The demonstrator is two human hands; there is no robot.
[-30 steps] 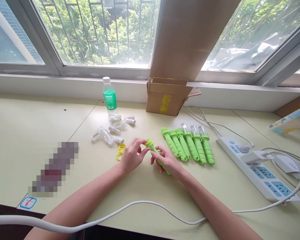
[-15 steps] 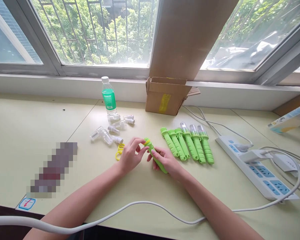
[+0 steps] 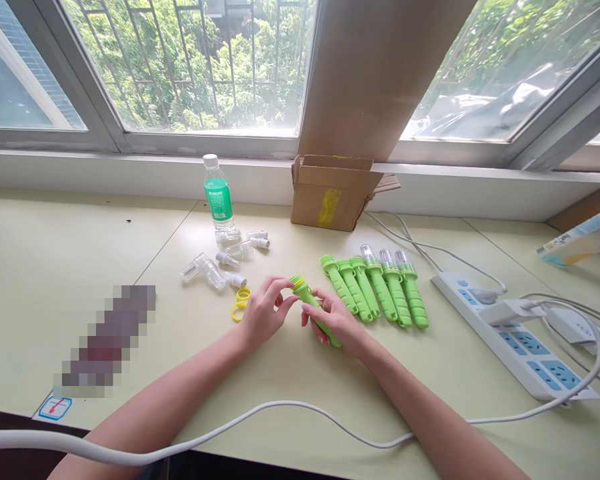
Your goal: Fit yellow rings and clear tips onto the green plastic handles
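Note:
My right hand is wrapped round a green flashlight body, which slants with its threaded end up and to the left. A yellow ring sits around the neck below the thread. The fingertips of my left hand are closed at that ring, at the flashlight's left side. Two loose yellow rings lie on the table just left of my left hand. Beyond them are several clear plastic caps and several small white bulb pieces. To the right, several green flashlights lie in a row, some with clear caps on.
A water bottle and an open cardboard box stand towards the window. On the right lies a white power strip with plugs and cables. A white cable crosses in front of my forearms. At left lies a blurred item.
The flashlight body and my right hand have shifted slightly right and down. My left fingers have eased a little away from the threaded end, while the yellow ring stays around the neck.

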